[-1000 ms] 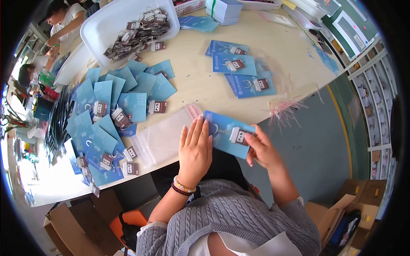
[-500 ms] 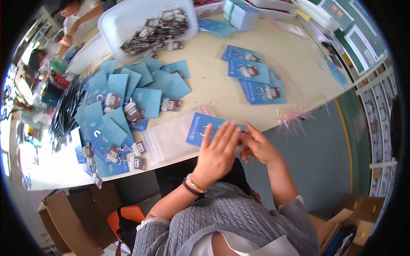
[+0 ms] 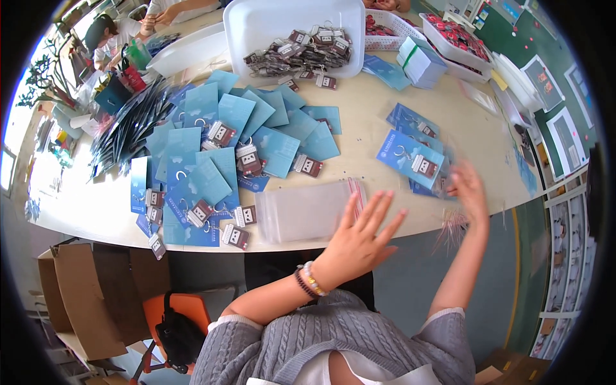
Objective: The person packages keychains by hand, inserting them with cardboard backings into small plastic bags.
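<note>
My left hand (image 3: 362, 239) is open, its fingers spread over the front edge of the table beside a stack of clear plastic bags (image 3: 301, 215). To the right, my right hand (image 3: 468, 192) is slightly blurred, fingers loosely bent and seemingly empty, right by a small pile of bagged blue cards. The top blue card (image 3: 398, 144) carries a brown-and-white keychain (image 3: 424, 165) on a metal ring. Left of the bags lies a heap of blue cards (image 3: 276, 151), several with similar keychains (image 3: 235, 236) attached.
A white bin (image 3: 295, 19) of keychains stands at the back, with a banded card stack (image 3: 420, 62) and trays of red items (image 3: 455, 35) to its right. Dark flat packets (image 3: 131, 128) lie left. Pink-white ties (image 3: 452, 224) stick out at the table edge. Other people sit across.
The card that was between my hands now lies on the pile at the right. My hands have parted, the right one moving rightward. The view has shifted.
</note>
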{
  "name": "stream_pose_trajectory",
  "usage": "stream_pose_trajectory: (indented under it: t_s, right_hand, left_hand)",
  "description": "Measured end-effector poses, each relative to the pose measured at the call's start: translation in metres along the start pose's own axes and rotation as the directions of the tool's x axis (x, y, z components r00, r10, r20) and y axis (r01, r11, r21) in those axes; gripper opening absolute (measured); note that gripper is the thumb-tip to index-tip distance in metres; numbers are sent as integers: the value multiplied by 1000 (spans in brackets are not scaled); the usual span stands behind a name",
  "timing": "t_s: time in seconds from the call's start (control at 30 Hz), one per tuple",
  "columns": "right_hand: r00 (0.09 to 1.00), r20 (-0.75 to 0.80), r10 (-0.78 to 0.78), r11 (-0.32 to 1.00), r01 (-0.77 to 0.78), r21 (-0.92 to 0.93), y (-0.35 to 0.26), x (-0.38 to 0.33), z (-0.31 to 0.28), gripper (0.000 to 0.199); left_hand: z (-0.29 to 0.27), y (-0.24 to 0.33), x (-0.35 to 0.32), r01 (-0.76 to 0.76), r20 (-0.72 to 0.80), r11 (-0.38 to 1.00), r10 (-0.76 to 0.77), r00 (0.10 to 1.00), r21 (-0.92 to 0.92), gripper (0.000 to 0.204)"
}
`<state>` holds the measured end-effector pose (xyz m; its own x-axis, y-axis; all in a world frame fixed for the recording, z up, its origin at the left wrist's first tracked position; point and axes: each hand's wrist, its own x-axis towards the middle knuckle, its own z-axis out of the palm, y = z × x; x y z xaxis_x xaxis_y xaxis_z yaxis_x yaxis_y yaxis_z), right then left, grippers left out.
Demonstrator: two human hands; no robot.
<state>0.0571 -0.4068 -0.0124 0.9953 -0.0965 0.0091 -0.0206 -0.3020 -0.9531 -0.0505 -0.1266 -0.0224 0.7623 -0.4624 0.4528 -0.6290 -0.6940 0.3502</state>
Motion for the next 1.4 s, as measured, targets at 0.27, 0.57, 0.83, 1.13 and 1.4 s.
stream_pose_trajectory:
  t_s: [0.27, 0.57, 0.83, 1.13, 1.4]
  right_hand:
    - [882, 320, -347, 822, 450, -349, -41, 25, 152, 57]
    - [795, 605, -44, 833, 363, -417, -19, 66, 238, 106]
    - [837, 542, 73, 762, 304, -572, -40, 71, 246, 82]
    - [830, 545, 121, 989, -148, 6, -40, 55, 189, 34]
    - [936, 338, 99, 940, -200, 276, -18, 29, 106, 31]
  left_hand:
    - [2, -31, -43, 216, 45, 968, -224, 974, 128, 57]
    - [7, -33, -48, 192, 52, 970, -201, 978, 151, 58]
    - [9, -34, -47, 194, 63, 964, -208, 976, 180, 59]
    - [2, -21, -34, 249, 71, 940, -272, 960, 232, 61]
    - [13, -19, -29, 95, 118, 852, -180, 977, 514, 49]
